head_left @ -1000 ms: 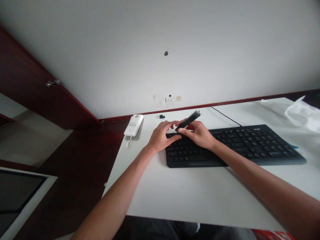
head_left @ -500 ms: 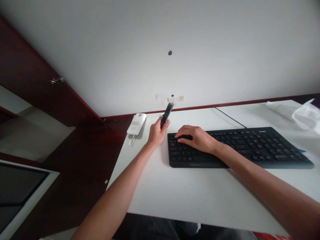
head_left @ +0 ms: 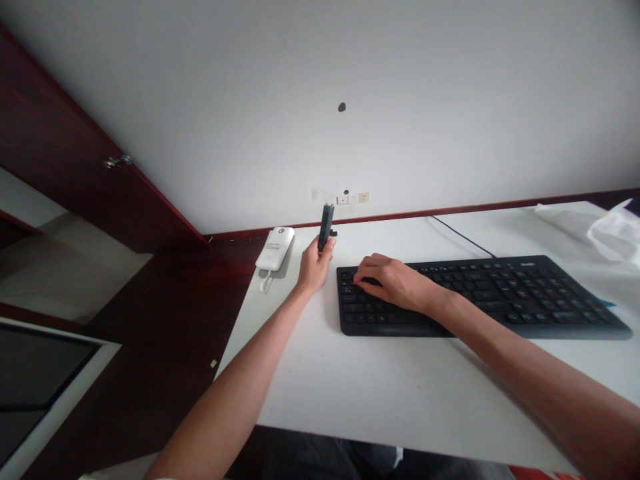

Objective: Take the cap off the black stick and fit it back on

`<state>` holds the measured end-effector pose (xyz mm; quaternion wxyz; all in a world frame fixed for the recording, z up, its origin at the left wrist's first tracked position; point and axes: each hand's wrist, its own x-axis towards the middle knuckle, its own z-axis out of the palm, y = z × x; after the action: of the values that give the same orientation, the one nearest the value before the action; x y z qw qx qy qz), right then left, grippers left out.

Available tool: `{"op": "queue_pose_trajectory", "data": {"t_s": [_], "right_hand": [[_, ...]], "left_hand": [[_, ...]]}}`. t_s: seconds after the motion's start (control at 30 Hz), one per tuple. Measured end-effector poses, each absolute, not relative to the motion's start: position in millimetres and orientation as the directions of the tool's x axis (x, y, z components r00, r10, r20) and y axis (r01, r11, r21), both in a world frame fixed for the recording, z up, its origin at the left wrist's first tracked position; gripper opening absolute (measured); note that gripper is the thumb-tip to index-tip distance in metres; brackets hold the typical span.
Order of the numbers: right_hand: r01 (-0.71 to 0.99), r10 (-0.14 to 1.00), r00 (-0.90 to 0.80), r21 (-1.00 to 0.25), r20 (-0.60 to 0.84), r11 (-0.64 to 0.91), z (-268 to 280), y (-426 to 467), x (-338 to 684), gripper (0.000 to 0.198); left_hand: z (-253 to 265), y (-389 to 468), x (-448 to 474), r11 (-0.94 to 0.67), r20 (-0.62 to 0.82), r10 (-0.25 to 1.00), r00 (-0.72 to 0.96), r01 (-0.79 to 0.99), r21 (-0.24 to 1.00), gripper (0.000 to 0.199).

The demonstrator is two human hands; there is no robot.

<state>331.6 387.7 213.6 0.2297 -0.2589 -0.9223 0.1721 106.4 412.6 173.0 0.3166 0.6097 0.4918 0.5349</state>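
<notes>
My left hand (head_left: 314, 268) is closed around a slim black tool (head_left: 326, 225) with a small tab on its right side. The tool stands nearly upright above the white table, left of the black keyboard (head_left: 400, 329). Over the keyboard's upper left keys, my right hand (head_left: 387, 280) has its fingers bent, and thumb and fingertips come together at the keys. What lies between those fingertips is hidden or too small to name.
A white power bank (head_left: 275, 248) with a short cable loop lies at the table's (head_left: 320, 393) left edge. Crumpled white plastic (head_left: 613, 233) sits at the far right. The keyboard's black cable (head_left: 463, 237) runs to the back edge, near a wall with sockets (head_left: 363, 198).
The black tool has turned from leaning right to nearly upright, showing its side tab. My right hand's fingertips have drawn closer together over the keys.
</notes>
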Motion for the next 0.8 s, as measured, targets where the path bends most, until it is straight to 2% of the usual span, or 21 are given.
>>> {"op": "queue_pose_trajectory", "data": {"t_s": [0.43,0.67,0.8], "right_hand": [[0.351,0.544,-0.77,-0.492,0.332,0.797,216,386,331,0.02],[0.431,0.661,-0.605,-0.515,0.444,0.741,210,405,348,0.024],[0.566,0.792,-0.413,-0.554,0.45,0.61,199,429,374,0.022]], "left_hand": [[172,413,107,-0.295,0.317,0.946,-0.068,0.229,0.928,0.05],[173,413,107,-0.295,0.316,0.947,-0.064,0.218,0.93,0.051],[170,416,107,-0.291,0.308,0.947,-0.088,0.166,0.942,0.051]]}}
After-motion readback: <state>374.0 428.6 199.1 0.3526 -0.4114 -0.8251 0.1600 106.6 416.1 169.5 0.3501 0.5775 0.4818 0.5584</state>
